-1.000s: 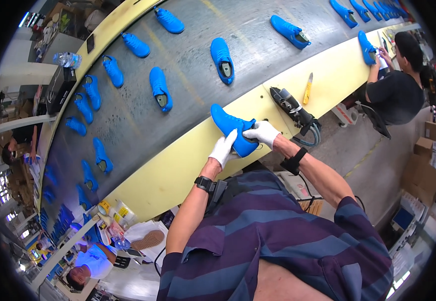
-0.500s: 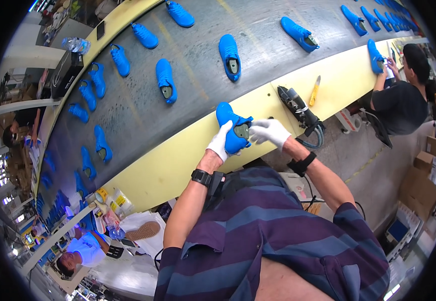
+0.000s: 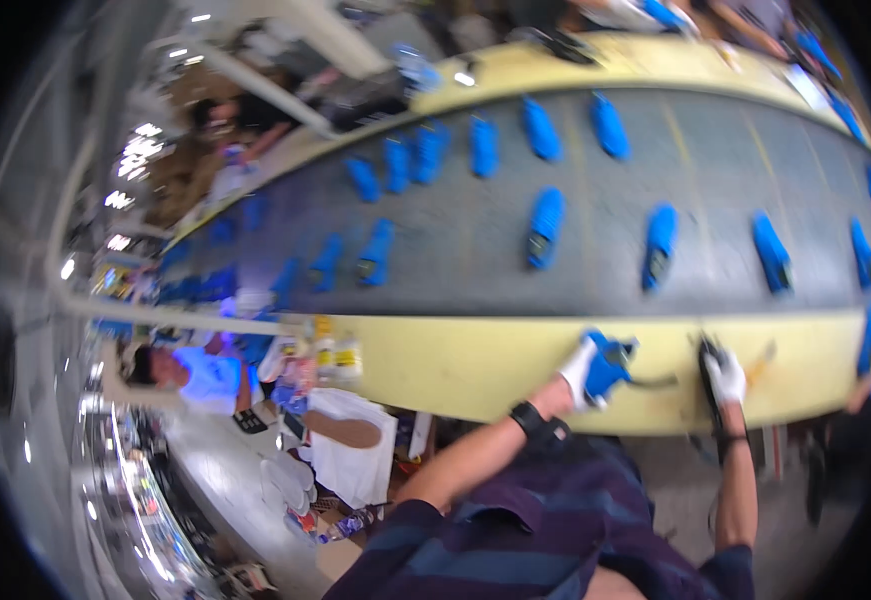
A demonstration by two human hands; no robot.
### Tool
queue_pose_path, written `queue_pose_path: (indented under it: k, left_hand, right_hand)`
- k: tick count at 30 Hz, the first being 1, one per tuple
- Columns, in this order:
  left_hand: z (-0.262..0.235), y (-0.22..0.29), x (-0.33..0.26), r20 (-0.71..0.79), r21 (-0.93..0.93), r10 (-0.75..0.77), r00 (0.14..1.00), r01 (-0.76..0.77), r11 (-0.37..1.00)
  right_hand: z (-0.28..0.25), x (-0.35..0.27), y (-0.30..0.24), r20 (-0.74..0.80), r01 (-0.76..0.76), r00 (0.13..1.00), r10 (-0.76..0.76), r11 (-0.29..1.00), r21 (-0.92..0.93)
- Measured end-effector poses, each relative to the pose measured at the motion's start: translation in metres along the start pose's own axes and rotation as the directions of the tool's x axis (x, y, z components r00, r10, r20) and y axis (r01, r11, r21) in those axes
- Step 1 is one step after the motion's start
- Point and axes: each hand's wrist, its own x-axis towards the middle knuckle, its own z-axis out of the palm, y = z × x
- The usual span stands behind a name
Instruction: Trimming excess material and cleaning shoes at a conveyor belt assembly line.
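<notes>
My left hand point(image 3: 577, 372), in a white glove, grips a blue shoe point(image 3: 607, 368) above the cream-coloured ledge at the belt's near edge. A thin dark strip point(image 3: 653, 382) sticks out on the shoe's right side; blur hides what it is. To the right, my white-gloved right hand point(image 3: 727, 378) is closed on a black hand-held tool point(image 3: 707, 362) lying on the ledge. Just beyond that hand is a blurred yellow knife point(image 3: 761, 358).
A grey conveyor belt point(image 3: 455, 240) carries two rows of blue shoes, such as one shoe point(image 3: 545, 228). Bottles and packets point(image 3: 340, 358) crowd the ledge's left end, near a brown sole point(image 3: 343, 430) on white sheets. Co-workers sit at left, right and across the belt.
My view has swung left and is blurred. My right hand has left the shoe and moved right onto the black tool; my left hand still holds the shoe.
</notes>
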Motion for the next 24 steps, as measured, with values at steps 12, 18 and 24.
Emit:
queue_pose_path:
  k: [12,18,24]
  left_hand:
    - [-0.025,-0.004,0.007,-0.135,0.239,0.177,0.975,-0.142,0.961]
    - [-0.033,-0.012,0.048,-0.465,0.157,0.055,0.883,0.021,0.987]
    - [-0.026,-0.015,-0.002,-0.355,0.133,0.101,0.929,-0.056,0.990]
  right_hand:
    - [0.010,-0.106,-0.198,0.100,0.327,0.935,-0.339,0.937,0.122]
    - [0.037,-0.072,-0.193,0.104,0.196,0.973,-0.204,0.977,0.082]
    - [0.008,-0.060,-0.175,0.080,0.197,0.978,-0.195,0.980,-0.019]
